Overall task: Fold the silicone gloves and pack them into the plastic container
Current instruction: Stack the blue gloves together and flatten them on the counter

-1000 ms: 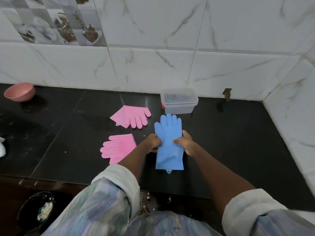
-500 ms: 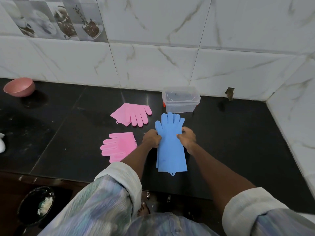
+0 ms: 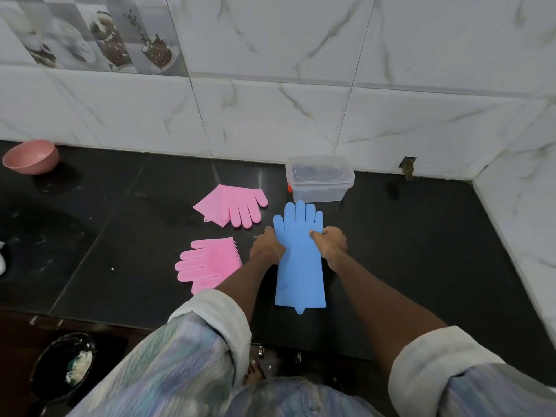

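Far left, against the tiled wall: pink bowl on the black counter. Below the counter edge, lower left: dark bin with pale scraps inside. Left of centre: bristled pink glove, fingers pointing left, flat on the counter, partly hidden by the left forearm. Behind it and apart: folded pink glove, fingers pointing toward the near right. Centre: left hand, fingers curled, gripping the left edge of the blue glove near the palm. Blue glove flat and unfolded, fingers pointing to the wall, cuff toward the counter edge. Right hand curled round its right edge, thumb on top. Just beyond the fingertips, apart: clear plastic container, by the wall.
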The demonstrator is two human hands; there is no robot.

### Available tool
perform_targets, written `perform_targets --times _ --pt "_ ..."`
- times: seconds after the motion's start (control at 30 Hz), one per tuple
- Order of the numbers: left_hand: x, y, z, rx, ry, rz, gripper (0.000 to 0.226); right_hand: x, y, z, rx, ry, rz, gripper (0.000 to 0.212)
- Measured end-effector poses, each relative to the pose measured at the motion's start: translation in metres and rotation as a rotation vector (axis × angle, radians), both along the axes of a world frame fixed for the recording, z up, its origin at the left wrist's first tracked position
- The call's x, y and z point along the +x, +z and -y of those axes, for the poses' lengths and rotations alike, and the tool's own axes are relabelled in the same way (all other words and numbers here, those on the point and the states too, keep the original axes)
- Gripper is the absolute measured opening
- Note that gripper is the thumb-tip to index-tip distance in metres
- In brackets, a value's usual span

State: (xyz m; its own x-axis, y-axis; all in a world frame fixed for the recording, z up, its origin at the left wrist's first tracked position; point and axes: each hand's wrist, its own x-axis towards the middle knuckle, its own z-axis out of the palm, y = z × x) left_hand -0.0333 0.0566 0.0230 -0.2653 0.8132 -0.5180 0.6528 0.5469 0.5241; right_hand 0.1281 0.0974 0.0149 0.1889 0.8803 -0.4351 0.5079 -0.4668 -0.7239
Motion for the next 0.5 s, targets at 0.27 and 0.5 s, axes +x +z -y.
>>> perform_targets --times 0.27,0.5 --pt "-0.007 -0.005 -0.005 0.001 -0.085 -0.039 0.045 0.005 0.005 -0.022 -0.022 -0.028 -0.072 0.015" --pt "-0.007 -0.008 -0.007 -0.002 -0.082 -0.073 0.040 0.003 -0.002 -0.022 0.059 -0.028 0.088 0.022"
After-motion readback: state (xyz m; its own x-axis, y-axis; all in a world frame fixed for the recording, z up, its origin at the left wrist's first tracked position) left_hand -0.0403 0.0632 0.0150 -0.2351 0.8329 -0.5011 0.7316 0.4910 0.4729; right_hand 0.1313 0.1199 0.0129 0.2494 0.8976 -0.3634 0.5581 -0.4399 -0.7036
